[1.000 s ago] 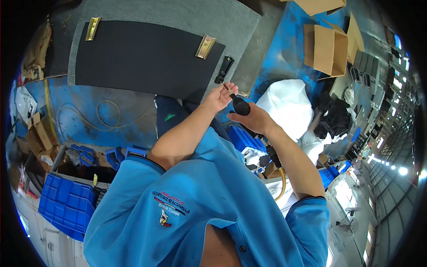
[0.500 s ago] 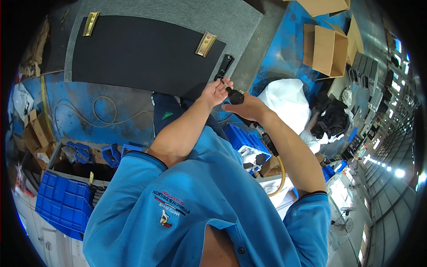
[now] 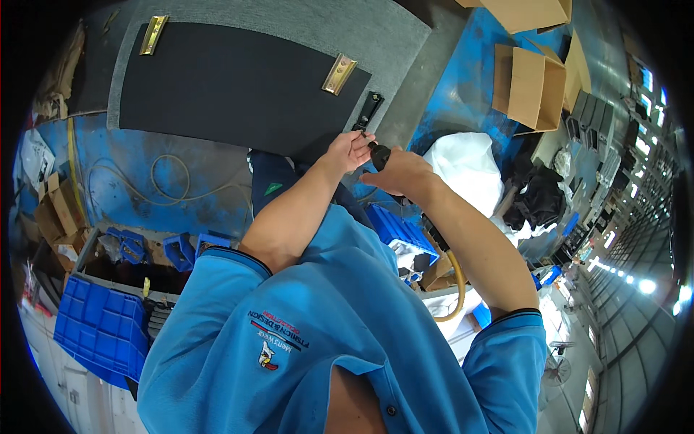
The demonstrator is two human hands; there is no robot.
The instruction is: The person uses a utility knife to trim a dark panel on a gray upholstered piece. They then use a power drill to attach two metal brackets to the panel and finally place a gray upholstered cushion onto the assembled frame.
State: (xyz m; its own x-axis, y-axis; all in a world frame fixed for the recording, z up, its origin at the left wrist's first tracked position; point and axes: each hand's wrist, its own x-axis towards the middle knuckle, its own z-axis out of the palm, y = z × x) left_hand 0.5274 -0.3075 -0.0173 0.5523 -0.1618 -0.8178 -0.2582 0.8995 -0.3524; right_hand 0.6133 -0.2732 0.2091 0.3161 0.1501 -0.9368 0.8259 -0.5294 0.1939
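My right hand (image 3: 406,173) grips a black air screwdriver (image 3: 379,155), its front end pointing toward the black panel's near right corner. A yellow hose (image 3: 460,278) trails from the tool below my right forearm. My left hand (image 3: 350,150) is just left of the tool's front end, palm partly up and fingers curled with the fingertips drawn together; whatever they pinch is too small to make out. Just beyond the fingertips, a narrow black bracket (image 3: 370,107) lies at the edge of the grey felt-covered board (image 3: 376,36). The flat black panel (image 3: 238,87) carries two brass-coloured plates (image 3: 338,74).
Open cardboard boxes (image 3: 536,87) stand at the far right, beside a white sack (image 3: 466,170) and a black bundle (image 3: 536,197). Blue bins (image 3: 101,322) sit at the lower left. A loose hose (image 3: 189,177) coils on the blue floor.
Both hands and the tool shift very slightly relative to the bracket. The whole view moves a little; the grips look the same.
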